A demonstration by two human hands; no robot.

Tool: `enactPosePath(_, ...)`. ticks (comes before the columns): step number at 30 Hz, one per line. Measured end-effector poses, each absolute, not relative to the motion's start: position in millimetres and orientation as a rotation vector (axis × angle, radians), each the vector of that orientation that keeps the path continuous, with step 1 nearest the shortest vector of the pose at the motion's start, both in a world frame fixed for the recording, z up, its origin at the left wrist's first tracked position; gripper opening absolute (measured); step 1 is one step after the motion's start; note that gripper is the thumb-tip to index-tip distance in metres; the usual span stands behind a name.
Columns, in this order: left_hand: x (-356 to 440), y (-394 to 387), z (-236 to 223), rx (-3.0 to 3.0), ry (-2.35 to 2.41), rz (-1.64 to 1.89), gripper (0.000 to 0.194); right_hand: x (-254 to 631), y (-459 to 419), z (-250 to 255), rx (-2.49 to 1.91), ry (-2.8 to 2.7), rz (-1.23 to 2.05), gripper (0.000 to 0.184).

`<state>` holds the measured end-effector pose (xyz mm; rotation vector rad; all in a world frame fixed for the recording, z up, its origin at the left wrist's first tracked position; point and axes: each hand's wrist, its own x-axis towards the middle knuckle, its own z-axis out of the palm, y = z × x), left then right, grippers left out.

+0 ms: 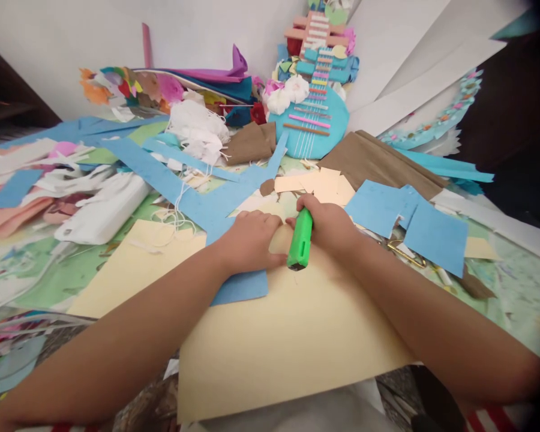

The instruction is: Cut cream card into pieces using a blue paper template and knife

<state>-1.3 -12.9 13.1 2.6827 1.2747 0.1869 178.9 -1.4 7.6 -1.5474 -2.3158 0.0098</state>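
In front of me, a table [519, 309] wears a green patterned cover. Nearest me, a large yellow sheet [297, 348] overhangs its front edge. Farther off I see blue strips [150, 168], peach scraps [335, 183] and folded brown paper [382, 159]; blue squares [438, 231] lie right, a white device [96, 216] left.

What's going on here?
A person has both hands over a cream sheet. The right hand grips a green tool, its exact type unclear. The left hand is just beside it, empty, partly covering a blue paper piece. A blue guitar-shaped craft is at the back, near the wall.
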Motion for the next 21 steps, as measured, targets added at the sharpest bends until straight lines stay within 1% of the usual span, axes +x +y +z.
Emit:
enactPosePath(3,-1,-10,16,2.615,1.272,0.188,0.037,180,-2,9,-1.575,-2.248,-0.005,0.026)
enactPosePath(5,-2,-8,16,2.578,1.269,0.176,0.037,183,-5,13,-1.549,-2.133,0.11,0.029)
enactPosePath(7,-3,-7,16,2.566,1.261,0.162,0.041,188,-11,21,-1.448,-1.959,0.307,0.031)
enactPosePath(10,-4,-5,15,2.556,1.251,0.149,0.042,194,-33,31,-1.213,-1.684,0.737,0.035)
enactPosePath(12,-4,-5,16,2.543,1.253,0.154,0.041,197,-52,30,-1.128,-1.616,1.014,0.035)
enactPosePath(13,-4,-5,17,2.536,1.258,0.162,0.041,198,-62,27,-1.131,-1.634,1.096,0.035)
enactPosePath(15,-5,-5,19,2.526,1.264,0.18,0.041,199,-78,18,-1.195,-1.742,1.128,0.036)
enactPosePath(17,-5,-5,22,2.514,1.27,0.202,0.04,198,-88,9,-1.212,-1.943,1.076,0.031)
enactPosePath(21,-5,-5,28,2.464,1.262,0.182,0.033,198,-90,1,-1.156,-2.369,0.714,0.026)
